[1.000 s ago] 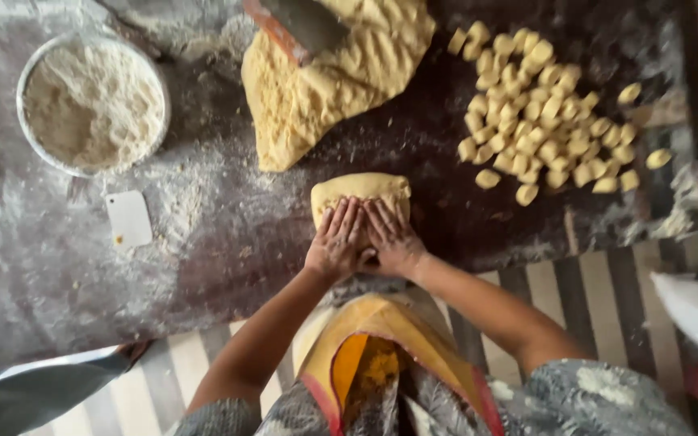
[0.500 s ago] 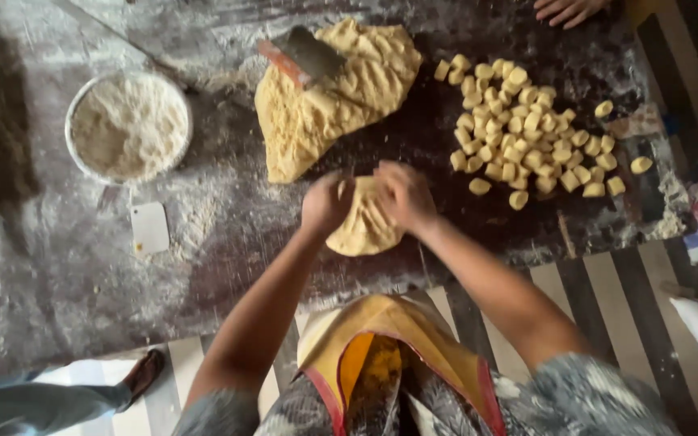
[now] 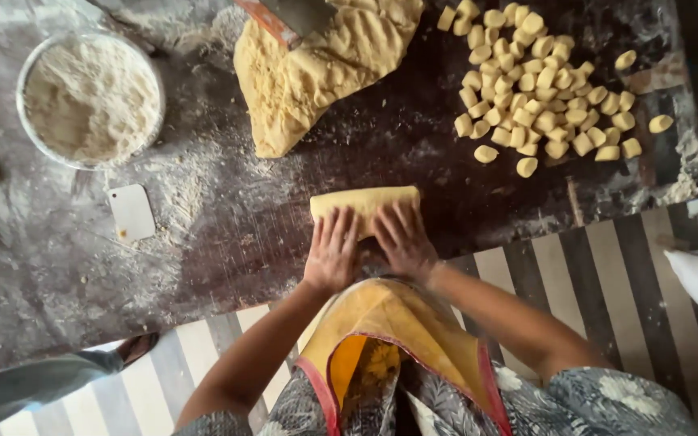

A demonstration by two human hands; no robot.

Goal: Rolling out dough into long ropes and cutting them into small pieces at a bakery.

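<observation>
Dark table [image 3: 58, 266], dusted with flour. Big slab of yellow dough [image 3: 325, 73] at far side, scraper [image 3: 284, 16] lying on it. Bowl of flour [image 3: 90, 97] at far left. Heap of small cut pieces [image 3: 543, 89] at far right. Dough roll [image 3: 365, 203] at near edge, centre. Left hand [image 3: 333, 250] and right hand [image 3: 401, 241] flat open, fingers spread, pressing on roll, gripping nothing. Roll looks soft, light, easily dented; better handled with palms along its length. Small white card [image 3: 131, 211] near bowl.
</observation>
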